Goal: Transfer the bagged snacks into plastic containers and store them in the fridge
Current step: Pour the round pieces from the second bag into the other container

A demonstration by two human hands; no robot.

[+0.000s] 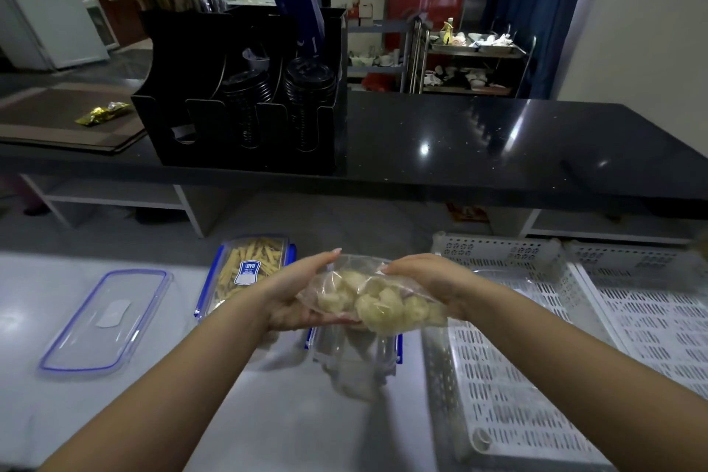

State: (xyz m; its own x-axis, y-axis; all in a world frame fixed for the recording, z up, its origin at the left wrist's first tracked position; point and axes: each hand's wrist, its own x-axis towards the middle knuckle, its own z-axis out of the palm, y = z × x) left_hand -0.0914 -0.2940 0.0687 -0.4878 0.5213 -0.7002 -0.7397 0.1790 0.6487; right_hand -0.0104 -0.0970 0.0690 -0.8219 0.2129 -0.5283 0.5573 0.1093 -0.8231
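A clear plastic bag of pale round snacks hangs above the white counter, held from both sides. My left hand cups its left end and my right hand grips its right end. Directly under the bag stands an open clear container with blue clips; crumpled clear plastic shows inside it. Behind my left hand sits a closed container of yellow stick snacks with a blue label. A loose clear lid with a blue rim lies flat at the left.
Two white perforated trays lie to the right on the counter. Beyond is a raised black countertop with a black cup-and-lid organiser and a gold wrapper. People and a dish cart stand far back.
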